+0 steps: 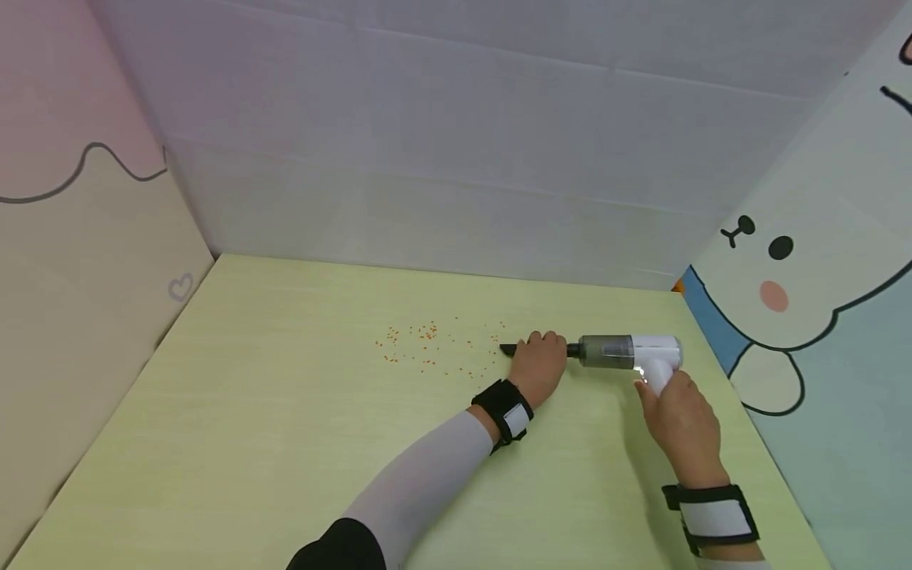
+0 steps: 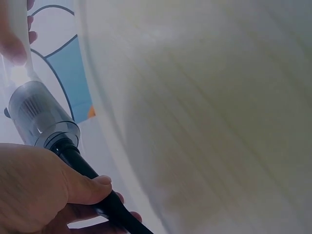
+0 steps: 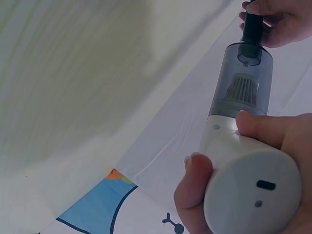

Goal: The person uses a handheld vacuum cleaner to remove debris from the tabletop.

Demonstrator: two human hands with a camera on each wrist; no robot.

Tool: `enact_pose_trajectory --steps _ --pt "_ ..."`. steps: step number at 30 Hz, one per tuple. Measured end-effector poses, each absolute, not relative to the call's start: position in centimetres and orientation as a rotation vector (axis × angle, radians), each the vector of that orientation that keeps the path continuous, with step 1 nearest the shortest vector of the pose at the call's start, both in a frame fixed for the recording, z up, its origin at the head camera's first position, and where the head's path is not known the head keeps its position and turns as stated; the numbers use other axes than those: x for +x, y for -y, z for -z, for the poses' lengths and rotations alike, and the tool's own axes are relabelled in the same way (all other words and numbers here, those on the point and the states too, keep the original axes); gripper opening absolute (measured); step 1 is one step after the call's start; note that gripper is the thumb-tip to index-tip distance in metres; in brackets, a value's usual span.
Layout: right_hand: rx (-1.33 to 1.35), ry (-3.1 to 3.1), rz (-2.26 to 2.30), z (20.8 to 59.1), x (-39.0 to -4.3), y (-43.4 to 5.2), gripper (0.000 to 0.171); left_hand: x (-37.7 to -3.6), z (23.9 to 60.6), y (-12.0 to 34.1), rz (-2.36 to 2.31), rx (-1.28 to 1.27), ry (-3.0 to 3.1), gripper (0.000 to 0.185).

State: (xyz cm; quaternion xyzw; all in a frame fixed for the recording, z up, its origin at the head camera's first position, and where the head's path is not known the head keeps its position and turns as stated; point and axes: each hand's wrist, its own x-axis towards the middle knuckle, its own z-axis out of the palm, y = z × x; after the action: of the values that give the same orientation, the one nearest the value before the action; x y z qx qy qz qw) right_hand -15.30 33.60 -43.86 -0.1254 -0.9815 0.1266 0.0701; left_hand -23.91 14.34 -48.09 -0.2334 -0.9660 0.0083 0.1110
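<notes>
A small white handheld vacuum (image 1: 630, 352) with a grey clear dust cup (image 3: 242, 85) and a black nozzle (image 2: 90, 181) lies low over the yellow-green table (image 1: 285, 443). My right hand (image 1: 680, 419) grips its white handle (image 3: 243, 165). My left hand (image 1: 539, 366) wraps around the black nozzle, whose tip (image 1: 507, 349) points left. Several tiny orange crumbs (image 1: 427, 344) lie scattered on the table just left of the nozzle tip.
Walls enclose the table: a pale panel (image 1: 442, 158) at the back, a pink and cream one (image 1: 78, 261) on the left, and a cartoon rabbit panel (image 1: 819, 301) on the right. Bare tabletop stretches left and toward me.
</notes>
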Motion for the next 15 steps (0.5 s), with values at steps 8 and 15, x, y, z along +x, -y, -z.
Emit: enact_pose_trajectory --steps 8,15 --pt "-0.4 2.968 -0.379 43.7 -15.1 -33.5 0.055 -23.5 47.8 -14.1 -0.007 -0.683 2.859 0.023" --pt "-0.37 2.967 -0.355 43.7 -14.9 -33.5 0.054 -22.7 48.0 -13.7 -0.112 -0.667 2.72 0.02"
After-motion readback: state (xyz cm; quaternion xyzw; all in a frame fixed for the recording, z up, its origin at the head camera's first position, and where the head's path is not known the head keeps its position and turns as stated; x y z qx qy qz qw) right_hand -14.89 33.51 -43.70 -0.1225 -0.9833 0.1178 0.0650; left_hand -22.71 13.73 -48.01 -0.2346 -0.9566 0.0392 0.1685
